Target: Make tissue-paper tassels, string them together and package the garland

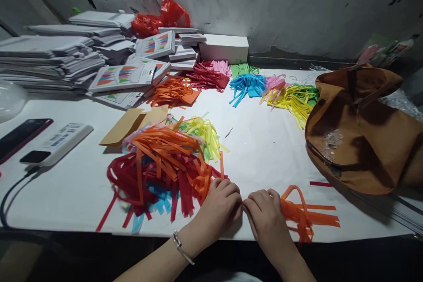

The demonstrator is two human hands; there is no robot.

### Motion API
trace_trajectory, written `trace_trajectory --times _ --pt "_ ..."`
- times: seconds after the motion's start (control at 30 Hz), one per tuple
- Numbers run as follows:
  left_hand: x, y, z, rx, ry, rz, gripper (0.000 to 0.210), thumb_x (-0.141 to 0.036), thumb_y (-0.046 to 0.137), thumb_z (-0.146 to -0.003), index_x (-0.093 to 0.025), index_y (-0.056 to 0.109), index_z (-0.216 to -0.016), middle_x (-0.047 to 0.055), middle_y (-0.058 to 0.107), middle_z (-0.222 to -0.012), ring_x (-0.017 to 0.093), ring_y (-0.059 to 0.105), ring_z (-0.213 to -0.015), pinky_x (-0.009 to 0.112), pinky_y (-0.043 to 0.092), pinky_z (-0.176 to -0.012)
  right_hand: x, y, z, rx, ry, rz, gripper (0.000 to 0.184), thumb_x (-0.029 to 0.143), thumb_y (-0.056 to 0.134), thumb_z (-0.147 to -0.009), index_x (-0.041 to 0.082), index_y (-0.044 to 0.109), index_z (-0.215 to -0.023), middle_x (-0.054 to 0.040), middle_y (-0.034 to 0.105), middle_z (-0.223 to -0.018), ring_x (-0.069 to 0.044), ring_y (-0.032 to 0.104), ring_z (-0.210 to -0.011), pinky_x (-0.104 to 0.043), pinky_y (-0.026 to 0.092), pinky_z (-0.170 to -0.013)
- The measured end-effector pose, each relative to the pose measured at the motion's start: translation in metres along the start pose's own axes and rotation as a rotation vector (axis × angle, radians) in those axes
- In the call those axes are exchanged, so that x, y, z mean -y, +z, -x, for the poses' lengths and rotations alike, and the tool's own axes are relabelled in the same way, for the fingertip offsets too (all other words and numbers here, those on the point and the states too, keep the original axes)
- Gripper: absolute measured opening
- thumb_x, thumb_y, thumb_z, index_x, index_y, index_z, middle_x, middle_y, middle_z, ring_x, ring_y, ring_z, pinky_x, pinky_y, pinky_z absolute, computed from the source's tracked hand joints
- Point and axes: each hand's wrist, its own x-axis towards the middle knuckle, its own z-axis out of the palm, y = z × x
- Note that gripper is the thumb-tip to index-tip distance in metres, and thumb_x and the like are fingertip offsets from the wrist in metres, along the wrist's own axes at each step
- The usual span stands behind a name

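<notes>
Head-worn view, facing forward and down, close above white table (257,150)

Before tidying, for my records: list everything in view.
Table: one, white, beneath
Tassel pile: one, multicoloured, front left
Loose bunch: one, orange, front right
Tassel bundles: several, multicoloured, far side
Strip: one, red, right
Sheet: one, tan, behind pile
Packs: many, white, left
Plastic: uncounted, red, behind packs
Box: one, white, far centre
Bag: one, brown, right
Wrap: uncounted, clear, far right
Phone: one, dark, left
Device: one, white, left
Cable: one, dark, left
Bracelet: one, silver, left wrist
Left hand, right hand: two hands, bare, front
</notes>
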Motion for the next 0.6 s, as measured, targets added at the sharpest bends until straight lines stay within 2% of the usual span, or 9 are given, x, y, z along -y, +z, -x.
trace_trajectory --times 0.2,0.43,0.6 --pt "-0.002 -0.005 0.006 0.061 -0.078 0.097 0.013 -0.010 0.059 -0.092 -0.020 0.065 -0.087 0.001 0.065 -0.094 0.020 0.054 -0.090 0.040 0.034 -0.087 -0.004 -0.001 0.008 -0.033 0.057 -0.009 0.027 0.021 0.038 -0.105 0.021 0.059 -0.089 -0.0014 0.062 -0.084 -0.019 0.053 -0.081 -0.041 0.031 -0.090" --pt "-0.009 -0.011 0.001 0.073 -0.286 0.157 0.011 -0.013 0.070 -0.086 -0.018 0.066 -0.077 0.001 0.061 -0.088 0.020 0.053 -0.087 0.040 0.036 -0.086 -0.021 -0.020 0.028 -0.037 0.160 0.122 0.021 0.020 0.041 -0.103 0.022 0.060 -0.095 -0.0041 0.063 -0.095 -0.023 0.054 -0.090 -0.046 0.031 -0.096" --pt "-0.014 -0.010 -0.004 0.123 -0.267 0.021 0.021 -0.017 0.054 -0.097 -0.019 0.067 -0.081 0.003 0.064 -0.091 0.021 0.055 -0.087 0.043 0.037 -0.086 -0.014 -0.022 0.020 0.009 0.234 0.224 0.023 0.014 0.039 -0.098 0.022 0.057 -0.086 -0.0048 0.061 -0.090 -0.026 0.054 -0.089 -0.052 0.033 -0.095"
